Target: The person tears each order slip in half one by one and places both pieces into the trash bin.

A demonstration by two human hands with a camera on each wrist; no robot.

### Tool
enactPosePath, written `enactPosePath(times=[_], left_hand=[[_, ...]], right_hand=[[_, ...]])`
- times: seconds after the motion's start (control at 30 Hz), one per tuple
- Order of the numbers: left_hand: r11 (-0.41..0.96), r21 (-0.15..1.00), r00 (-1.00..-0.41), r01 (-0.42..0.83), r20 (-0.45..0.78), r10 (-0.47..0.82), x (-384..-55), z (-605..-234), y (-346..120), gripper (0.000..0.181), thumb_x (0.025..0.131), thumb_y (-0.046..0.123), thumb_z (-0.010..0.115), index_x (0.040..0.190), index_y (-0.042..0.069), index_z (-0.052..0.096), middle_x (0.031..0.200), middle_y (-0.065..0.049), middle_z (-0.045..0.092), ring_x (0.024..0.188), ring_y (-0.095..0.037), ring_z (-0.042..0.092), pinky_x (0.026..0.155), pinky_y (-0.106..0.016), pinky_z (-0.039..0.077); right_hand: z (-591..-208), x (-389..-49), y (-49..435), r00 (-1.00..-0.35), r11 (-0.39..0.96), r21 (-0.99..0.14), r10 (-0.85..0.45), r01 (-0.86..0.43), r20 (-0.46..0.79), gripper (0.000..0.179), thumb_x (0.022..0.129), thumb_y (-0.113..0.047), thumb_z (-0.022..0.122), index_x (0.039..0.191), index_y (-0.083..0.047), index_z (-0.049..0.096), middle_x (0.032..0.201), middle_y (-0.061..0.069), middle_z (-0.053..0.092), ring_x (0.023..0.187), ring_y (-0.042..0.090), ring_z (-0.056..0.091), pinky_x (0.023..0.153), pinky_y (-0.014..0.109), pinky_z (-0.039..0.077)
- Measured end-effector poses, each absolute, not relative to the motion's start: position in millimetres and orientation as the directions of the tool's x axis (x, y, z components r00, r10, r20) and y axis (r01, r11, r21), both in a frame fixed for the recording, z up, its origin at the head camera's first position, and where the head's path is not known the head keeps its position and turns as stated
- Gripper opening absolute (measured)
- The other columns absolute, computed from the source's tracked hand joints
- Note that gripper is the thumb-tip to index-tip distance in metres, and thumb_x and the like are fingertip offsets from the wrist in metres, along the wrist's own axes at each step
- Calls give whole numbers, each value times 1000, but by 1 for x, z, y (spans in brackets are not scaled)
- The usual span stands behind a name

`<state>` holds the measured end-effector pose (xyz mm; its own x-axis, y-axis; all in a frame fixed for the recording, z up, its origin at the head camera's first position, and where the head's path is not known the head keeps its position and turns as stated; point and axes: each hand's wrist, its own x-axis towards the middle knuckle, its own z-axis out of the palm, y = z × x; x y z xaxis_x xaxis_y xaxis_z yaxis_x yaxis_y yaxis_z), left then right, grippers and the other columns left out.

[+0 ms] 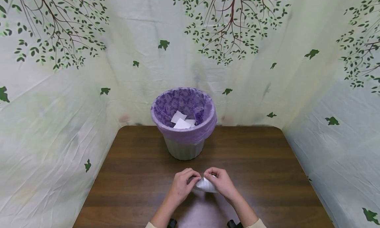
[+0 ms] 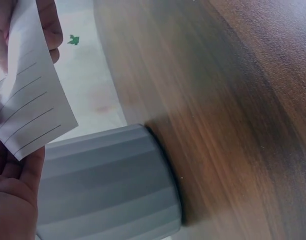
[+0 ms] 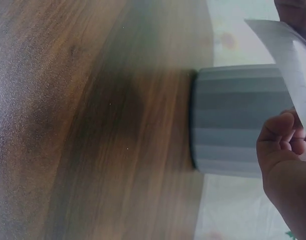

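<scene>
A small piece of white lined paper [image 1: 206,185] is held between my two hands, above the table in front of the bin. My left hand [image 1: 181,185] pinches its left edge with thumb and fingers. On the other side my right hand [image 1: 222,183] pinches the upper right part. The left wrist view shows printed lines across the paper [image 2: 35,95], which bends lengthwise. In the right wrist view the paper [image 3: 292,60] curves between the hands, partly cut off by the frame edge.
Beyond the hands stands a grey bin [image 1: 184,149] with a purple patterned liner [image 1: 190,135] folded over its rim. Several white paper pieces [image 1: 181,124] lie inside. Under everything is a brown wooden table [image 1: 133,182], enclosed by leaf-printed cloth [image 1: 127,73] at the back and sides.
</scene>
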<state>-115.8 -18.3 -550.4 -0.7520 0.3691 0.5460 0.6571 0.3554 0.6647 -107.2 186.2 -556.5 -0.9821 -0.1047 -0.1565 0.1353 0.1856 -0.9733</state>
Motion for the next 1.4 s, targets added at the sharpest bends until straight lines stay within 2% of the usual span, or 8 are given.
enactPosePath(times=[0.17, 0.4, 0.63, 1.07, 1.4], left_hand=[[331, 656, -732, 679, 563, 385, -115, -548, -18, 7, 95, 15, 77, 92, 10, 75, 88, 4, 74, 83, -5, 69, 74, -15, 55], [302, 653, -713, 695, 574, 402, -113, -543, -16, 2, 94, 10, 78, 93, 10, 76, 89, 4, 74, 84, -4, 69, 75, -14, 55], [280, 647, -698, 709, 585, 413, -111, -540, -15, 5, 93, 7, 79, 93, 11, 76, 87, 5, 73, 83, -5, 68, 76, -13, 55], [266, 661, -698, 702, 564, 441, -105, -538, -17, 8, 90, 3, 80, 92, 9, 76, 87, 5, 75, 83, -3, 69, 75, -14, 56], [287, 651, -701, 703, 567, 432, -104, -538, -20, 12, 87, -1, 82, 91, 9, 77, 86, 4, 76, 81, -7, 71, 76, -17, 56]], right_hand=[[-554, -108, 188, -986, 169, -979, -97, 116, -134, 23, 101, -17, 71, 104, 6, 73, 92, 6, 72, 78, 6, 59, 67, 19, 47], [-552, -110, 192, -988, 171, -978, -75, 119, -134, 24, 101, -16, 72, 105, 7, 72, 90, 4, 70, 77, 6, 58, 67, 19, 46], [-556, -114, 196, -987, 156, -976, -16, 153, -158, 19, 99, -15, 73, 102, 3, 74, 85, 1, 68, 73, 8, 59, 64, 20, 48], [-577, -119, 204, -986, 180, -970, 47, 165, -159, 22, 100, -12, 71, 105, 10, 72, 79, -3, 68, 66, 6, 59, 59, 19, 48], [-597, -120, 219, -974, 199, -959, 138, 204, -178, 15, 98, -12, 74, 100, 3, 76, 80, 1, 70, 66, 7, 56, 60, 20, 45]])
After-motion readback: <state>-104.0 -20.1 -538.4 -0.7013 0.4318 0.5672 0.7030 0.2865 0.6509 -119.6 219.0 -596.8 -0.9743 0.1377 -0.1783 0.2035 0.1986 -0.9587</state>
